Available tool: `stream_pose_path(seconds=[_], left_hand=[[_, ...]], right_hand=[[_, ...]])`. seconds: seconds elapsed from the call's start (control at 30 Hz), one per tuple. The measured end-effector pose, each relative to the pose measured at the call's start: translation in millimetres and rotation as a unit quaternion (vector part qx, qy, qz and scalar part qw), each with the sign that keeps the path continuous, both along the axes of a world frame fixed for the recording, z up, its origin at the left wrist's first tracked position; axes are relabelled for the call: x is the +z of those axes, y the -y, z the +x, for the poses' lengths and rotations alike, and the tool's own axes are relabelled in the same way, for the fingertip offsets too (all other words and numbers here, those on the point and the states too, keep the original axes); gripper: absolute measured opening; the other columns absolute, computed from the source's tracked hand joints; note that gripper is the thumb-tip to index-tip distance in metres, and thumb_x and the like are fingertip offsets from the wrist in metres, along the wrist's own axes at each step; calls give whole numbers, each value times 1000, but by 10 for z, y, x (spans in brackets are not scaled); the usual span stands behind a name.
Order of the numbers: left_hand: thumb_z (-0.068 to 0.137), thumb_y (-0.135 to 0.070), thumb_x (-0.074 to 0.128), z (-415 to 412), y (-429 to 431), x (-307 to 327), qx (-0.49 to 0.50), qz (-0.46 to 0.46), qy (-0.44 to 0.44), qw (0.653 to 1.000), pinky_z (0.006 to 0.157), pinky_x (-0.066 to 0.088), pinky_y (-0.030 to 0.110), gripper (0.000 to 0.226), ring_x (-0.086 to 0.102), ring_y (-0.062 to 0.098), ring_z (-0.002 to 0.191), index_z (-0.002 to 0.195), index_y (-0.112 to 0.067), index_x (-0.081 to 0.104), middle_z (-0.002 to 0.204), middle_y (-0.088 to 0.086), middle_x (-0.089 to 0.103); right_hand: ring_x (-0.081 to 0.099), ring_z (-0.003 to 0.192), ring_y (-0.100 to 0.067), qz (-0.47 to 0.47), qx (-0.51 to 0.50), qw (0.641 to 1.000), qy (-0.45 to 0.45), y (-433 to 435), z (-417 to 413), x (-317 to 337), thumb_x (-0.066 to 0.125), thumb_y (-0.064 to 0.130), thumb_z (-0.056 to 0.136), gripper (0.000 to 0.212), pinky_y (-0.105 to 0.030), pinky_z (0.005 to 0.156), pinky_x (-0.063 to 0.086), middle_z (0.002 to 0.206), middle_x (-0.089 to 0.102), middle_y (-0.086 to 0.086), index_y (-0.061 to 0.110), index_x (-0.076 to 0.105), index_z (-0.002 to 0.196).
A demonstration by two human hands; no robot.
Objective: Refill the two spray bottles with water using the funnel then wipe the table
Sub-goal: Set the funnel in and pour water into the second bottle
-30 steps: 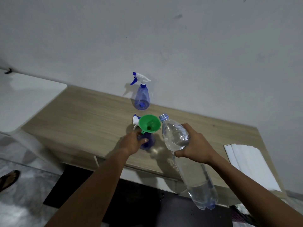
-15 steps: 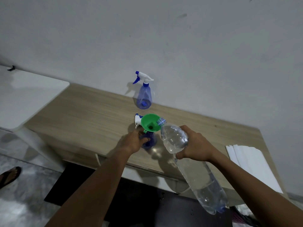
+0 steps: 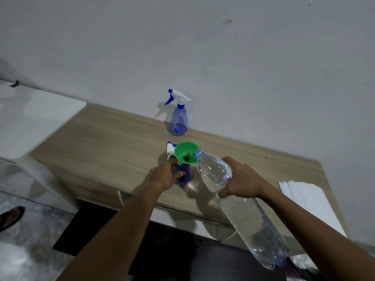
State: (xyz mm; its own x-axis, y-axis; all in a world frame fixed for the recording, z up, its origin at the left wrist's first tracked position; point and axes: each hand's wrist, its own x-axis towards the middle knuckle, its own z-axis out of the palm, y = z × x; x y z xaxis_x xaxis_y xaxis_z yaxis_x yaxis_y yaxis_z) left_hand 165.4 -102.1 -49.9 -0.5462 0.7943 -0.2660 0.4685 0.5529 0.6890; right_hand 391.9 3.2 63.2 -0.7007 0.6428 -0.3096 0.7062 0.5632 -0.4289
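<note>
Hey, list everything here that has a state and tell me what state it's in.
funnel: seated in near spray bottle
near spray bottle: upright, head off, held by left hand
water bottle: tilted, mouth at funnel rim, gripped by right hand
trigger head: off, lying behind funnel
far spray bottle: upright, head on

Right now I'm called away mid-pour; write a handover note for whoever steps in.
Left hand grips the near spray bottle; green funnel sits in its neck, its trigger head lies beside it. Right hand holds the water bottle tilted, mouth at the funnel's rim; flow not discernible. Far spray bottle stands by the wall, head on. Done: setup only. Left: finish this fill, refill the other, wipe the table; white sheets at its right end.
</note>
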Motion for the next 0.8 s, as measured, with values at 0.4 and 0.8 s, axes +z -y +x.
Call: stream_pose_path(seconds=[0.4, 0.8], left_hand=[[84, -43, 69, -8, 1, -12, -4, -4, -15, 1000, 86, 52, 39, 33, 67, 30, 99, 115, -34, 63, 107, 3, 72], [85, -38, 72, -11, -19, -34, 1, 13, -12, 1000, 79, 44, 32, 34, 66, 31, 101, 117, -29, 64, 106, 3, 72]], right_hand=[[66, 88, -15, -8, 3, 1000, 7, -10, -9, 49, 87, 39, 53, 92, -40, 78, 59, 105, 67, 10, 35, 43, 134], [66, 88, -16, -8, 20, 1000, 17, -25, -29, 92, 85, 40, 52, 92, -42, 81, 59, 107, 65, 9, 33, 43, 134]])
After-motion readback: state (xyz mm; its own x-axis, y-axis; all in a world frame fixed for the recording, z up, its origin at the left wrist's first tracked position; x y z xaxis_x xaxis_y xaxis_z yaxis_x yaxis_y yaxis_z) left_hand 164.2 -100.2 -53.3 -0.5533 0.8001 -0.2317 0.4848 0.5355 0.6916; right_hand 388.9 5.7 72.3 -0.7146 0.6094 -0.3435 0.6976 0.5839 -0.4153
